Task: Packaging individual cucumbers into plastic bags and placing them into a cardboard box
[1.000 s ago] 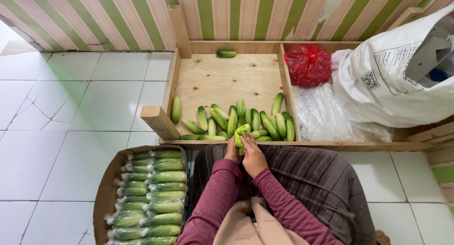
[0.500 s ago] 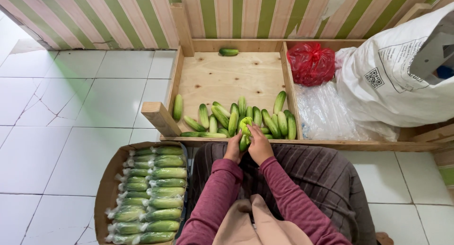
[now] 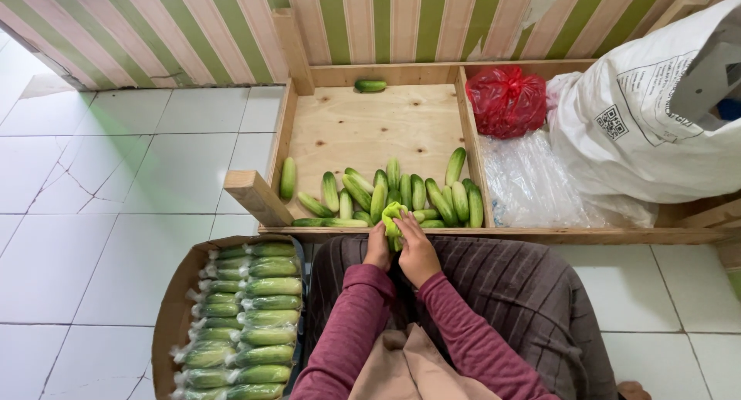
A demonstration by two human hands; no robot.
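Both hands meet over my lap at the front edge of a wooden tray (image 3: 363, 122). My left hand (image 3: 377, 249) and my right hand (image 3: 417, 253) together hold one green cucumber in a thin clear wrap (image 3: 393, 217), fingers closed around it. Just beyond the hands, a row of several loose cucumbers (image 3: 386, 195) lies along the tray's near side. One more cucumber (image 3: 370, 85) rests alone at the tray's far edge.
A cardboard box (image 3: 176, 307) at my left holds several wrapped cucumbers (image 3: 247, 315) in rows. Right of the tray lie a red plastic bag (image 3: 505, 99), clear plastic sheets (image 3: 532, 184) and a big white sack (image 3: 648, 130). White floor tiles (image 3: 116, 191) spread to the left; a striped wall stands behind.
The hands with the cucumber have drawn slightly back toward my lap, from above the row of cucumbers to the tray's front edge. Nothing else moved.
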